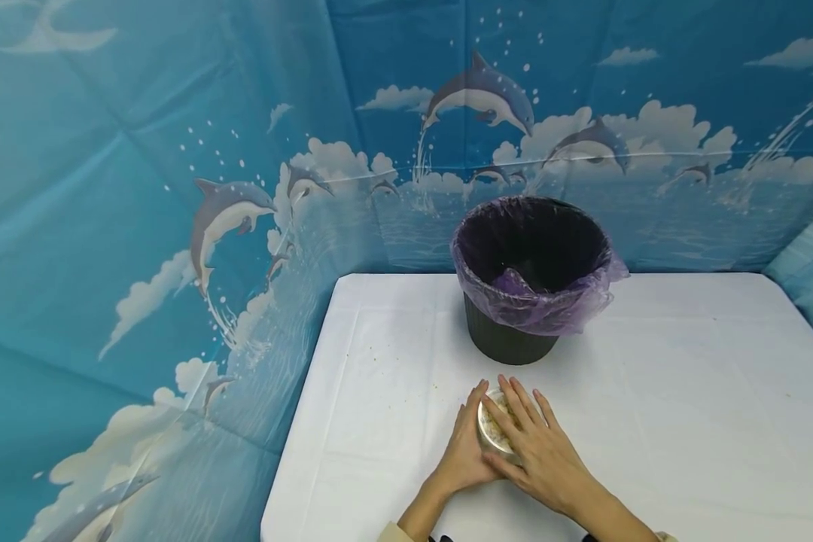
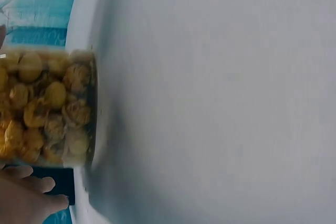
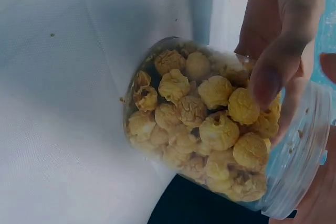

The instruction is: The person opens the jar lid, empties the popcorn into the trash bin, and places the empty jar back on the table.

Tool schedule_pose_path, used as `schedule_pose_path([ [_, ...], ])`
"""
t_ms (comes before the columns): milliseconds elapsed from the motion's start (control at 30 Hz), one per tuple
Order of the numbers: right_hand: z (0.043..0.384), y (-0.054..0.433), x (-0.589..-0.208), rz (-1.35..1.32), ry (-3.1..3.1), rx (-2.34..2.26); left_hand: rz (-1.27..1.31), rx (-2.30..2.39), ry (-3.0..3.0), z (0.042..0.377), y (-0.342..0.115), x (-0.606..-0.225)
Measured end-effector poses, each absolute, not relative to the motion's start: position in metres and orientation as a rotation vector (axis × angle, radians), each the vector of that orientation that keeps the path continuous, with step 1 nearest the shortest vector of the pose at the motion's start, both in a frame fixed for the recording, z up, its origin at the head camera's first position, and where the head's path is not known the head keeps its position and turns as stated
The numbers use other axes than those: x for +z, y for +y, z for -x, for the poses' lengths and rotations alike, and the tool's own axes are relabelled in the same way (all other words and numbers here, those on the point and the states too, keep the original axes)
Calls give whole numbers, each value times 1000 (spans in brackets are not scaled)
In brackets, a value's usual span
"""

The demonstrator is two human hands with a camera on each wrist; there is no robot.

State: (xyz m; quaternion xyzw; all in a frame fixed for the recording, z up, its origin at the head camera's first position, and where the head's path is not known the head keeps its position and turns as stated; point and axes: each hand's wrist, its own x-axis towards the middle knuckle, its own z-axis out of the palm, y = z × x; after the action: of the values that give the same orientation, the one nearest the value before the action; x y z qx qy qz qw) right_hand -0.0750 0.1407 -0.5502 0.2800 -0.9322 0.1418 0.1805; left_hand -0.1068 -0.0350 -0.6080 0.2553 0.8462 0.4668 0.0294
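A clear plastic jar of popcorn stands between my hands at the front of the table, its round top facing up. My left hand grips it round the side, and in the right wrist view the thumb presses on the wall. Over the top lies my right hand, fingers straight and spread, thumb along the near rim. Round yellow popcorn pieces fill much of the jar. In the left wrist view the popcorn jar shows at the left edge, with fingertips below it.
A black bin lined with a purple plastic bag stands beyond the jar, near the table's back edge. Small crumbs dot the white tablecloth. A blue dolphin-print curtain hangs at the left and back.
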Motion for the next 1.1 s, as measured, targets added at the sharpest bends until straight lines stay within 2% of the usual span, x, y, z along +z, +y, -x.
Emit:
schedule_pose_path([
  [267, 80, 135, -553, -714, -2656, 425, -733, 1525, 2683, 108, -20, -616],
  [467, 85, 130, -547, -689, -2652, 446, -834, 1355, 2915, 110, -23, -603],
  [800, 103, 119, -500, -698, -2454, 602, -1003, 1324, 3056, 130, -39, -535],
  [1100, 118, 114, -458, -753, -2310, 670, -1090, 1410, 2903, 143, -49, -485],
])
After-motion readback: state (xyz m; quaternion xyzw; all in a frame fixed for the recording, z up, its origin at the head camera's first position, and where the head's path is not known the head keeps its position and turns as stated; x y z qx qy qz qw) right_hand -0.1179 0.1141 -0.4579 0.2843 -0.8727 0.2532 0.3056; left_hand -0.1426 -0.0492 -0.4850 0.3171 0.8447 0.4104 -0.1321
